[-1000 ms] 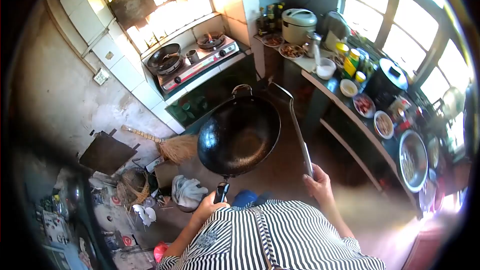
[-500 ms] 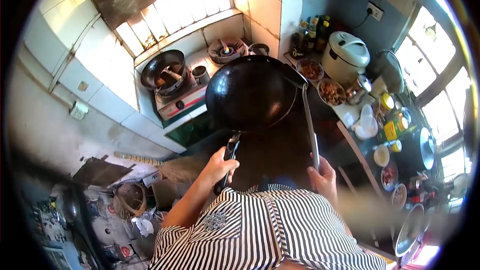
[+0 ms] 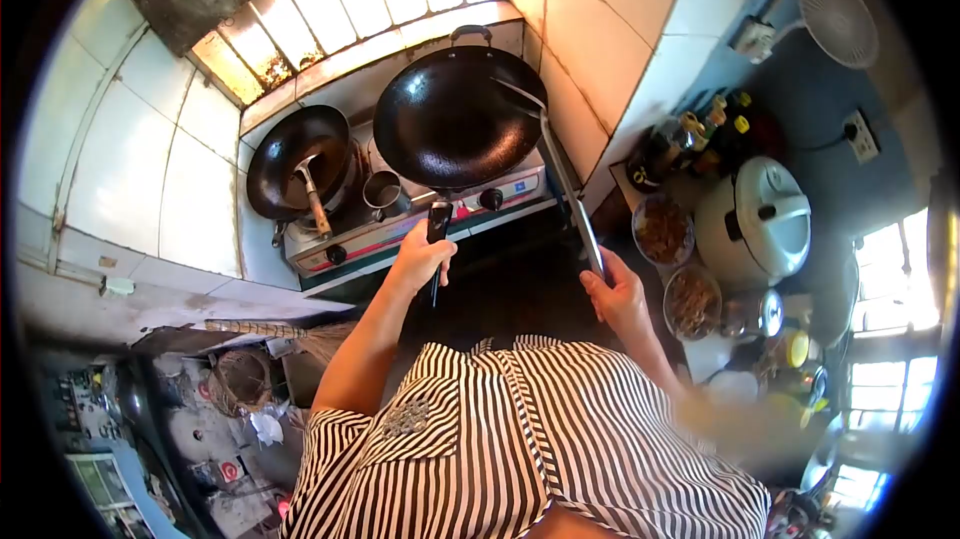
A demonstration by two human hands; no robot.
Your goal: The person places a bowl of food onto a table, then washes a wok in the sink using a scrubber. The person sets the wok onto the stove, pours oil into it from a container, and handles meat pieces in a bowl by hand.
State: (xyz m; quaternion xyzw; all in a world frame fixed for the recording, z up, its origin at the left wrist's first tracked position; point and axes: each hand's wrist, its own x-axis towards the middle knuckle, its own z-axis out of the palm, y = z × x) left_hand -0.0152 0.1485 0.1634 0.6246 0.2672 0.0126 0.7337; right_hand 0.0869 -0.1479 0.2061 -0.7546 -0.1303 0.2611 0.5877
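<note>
My left hand (image 3: pixel 422 259) is closed around the black handle of a large dark wok (image 3: pixel 450 134). The wok is over the right side of the gas stove (image 3: pixel 468 209), its inside dark and shiny with no food visible. It hides the burner, so I cannot tell whether it rests there. In my right hand (image 3: pixel 615 291) is the long metal handle of a wok spatula (image 3: pixel 570 194); its head is at the wok's right inner side, seen nearly edge-on. To the left, a smaller wok (image 3: pixel 290 164) sits on the stove with another wooden-handled spatula (image 3: pixel 312 201) in it.
A metal mug (image 3: pixel 386 196) stands between the woks. On the right counter are a rice cooker (image 3: pixel 755 219), two bowls of food, a bowl (image 3: pixel 662 229) and another bowl (image 3: pixel 692 302), plus sauce bottles (image 3: pixel 690 139). A tiled wall (image 3: pixel 600 29) rises right of the stove. A broom (image 3: pixel 325 339) is at left.
My hands have carried the wok and spatula forward, from in front of the stove to over its right burner. The burner flame seen earlier is now hidden. My view has shifted left.
</note>
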